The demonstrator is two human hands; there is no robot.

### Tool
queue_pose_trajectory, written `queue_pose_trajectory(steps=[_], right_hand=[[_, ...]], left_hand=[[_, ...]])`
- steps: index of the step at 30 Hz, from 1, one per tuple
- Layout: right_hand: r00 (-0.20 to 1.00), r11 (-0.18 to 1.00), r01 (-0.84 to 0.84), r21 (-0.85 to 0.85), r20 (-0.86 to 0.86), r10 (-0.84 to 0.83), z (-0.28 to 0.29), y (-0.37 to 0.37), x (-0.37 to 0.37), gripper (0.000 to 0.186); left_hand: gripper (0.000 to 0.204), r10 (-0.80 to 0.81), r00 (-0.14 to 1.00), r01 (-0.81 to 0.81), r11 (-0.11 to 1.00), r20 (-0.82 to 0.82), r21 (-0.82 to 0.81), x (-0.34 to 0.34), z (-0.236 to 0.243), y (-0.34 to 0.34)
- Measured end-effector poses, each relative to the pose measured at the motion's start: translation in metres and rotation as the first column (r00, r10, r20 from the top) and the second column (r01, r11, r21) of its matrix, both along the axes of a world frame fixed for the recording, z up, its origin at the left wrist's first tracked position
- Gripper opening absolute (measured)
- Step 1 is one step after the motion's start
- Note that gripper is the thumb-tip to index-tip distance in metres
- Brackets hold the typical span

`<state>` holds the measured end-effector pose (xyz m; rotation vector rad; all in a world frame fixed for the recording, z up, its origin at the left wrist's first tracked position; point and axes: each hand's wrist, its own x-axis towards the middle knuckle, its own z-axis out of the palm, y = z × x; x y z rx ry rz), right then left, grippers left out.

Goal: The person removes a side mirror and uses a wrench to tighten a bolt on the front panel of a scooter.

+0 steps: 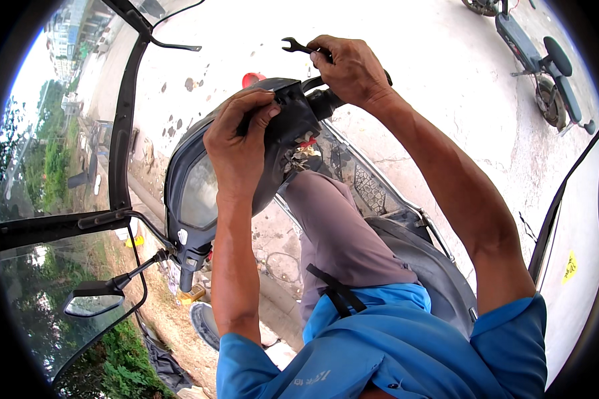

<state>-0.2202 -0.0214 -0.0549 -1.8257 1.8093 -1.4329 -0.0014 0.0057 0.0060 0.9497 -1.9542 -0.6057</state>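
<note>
My right hand [353, 72] is closed around a dark open-ended wrench [295, 46], whose forked jaw sticks out to the left. That hand is over the right handlebar grip [324, 103] of a scooter. On the left, my left hand [236, 126] has its thumb and fingers pinched together at the black handlebar cover [291, 113]. Whatever lies between those fingertips is too small or hidden to make out. The grey dashboard panel [198, 194] of the scooter shows beside my left wrist. Some keys and a red tag [305, 151] hang below the handlebar.
A rear-view mirror [94, 300] and the black frame [121, 126] of a clear windscreen stand at left. My leg [339, 226] is over the scooter's dark seat [429, 256]. Another scooter [536, 63] is parked at the far right on pale concrete.
</note>
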Motion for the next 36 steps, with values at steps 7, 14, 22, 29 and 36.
queue_pose_trajectory(steps=[7, 14, 22, 29, 36], right_hand=[[0.998, 0.987, -0.027, 0.16, 0.063, 0.017, 0.008, 0.005, 0.0, 0.028], [0.998, 0.989, -0.026, 0.143, 0.052, 0.019, 0.006, 0.005, 0.0, 0.03], [1.0, 1.0, -0.007, 0.022, 0.008, 0.006, -0.003, 0.0, 0.0, 0.026], [0.999, 0.987, -0.029, 0.158, 0.045, 0.022, 0.007, 0.005, 0.0, 0.029], [0.998, 0.986, -0.027, 0.167, 0.06, 0.017, 0.008, 0.006, -0.001, 0.03]], left_hand=[[0.019, -0.075, 0.994, 0.082, 0.993, -0.078, 0.086, 0.004, 0.001, 0.001], [0.02, -0.066, 0.987, 0.089, 0.983, -0.147, 0.162, -0.001, 0.005, 0.006], [0.017, 0.035, 0.992, -0.016, 0.988, -0.122, 0.156, -0.002, 0.0, 0.003], [0.022, -0.03, 0.984, 0.062, 0.981, -0.176, 0.182, 0.0, 0.002, 0.005], [0.019, -0.03, 0.981, 0.074, 0.97, -0.189, 0.232, -0.003, 0.009, 0.009]])
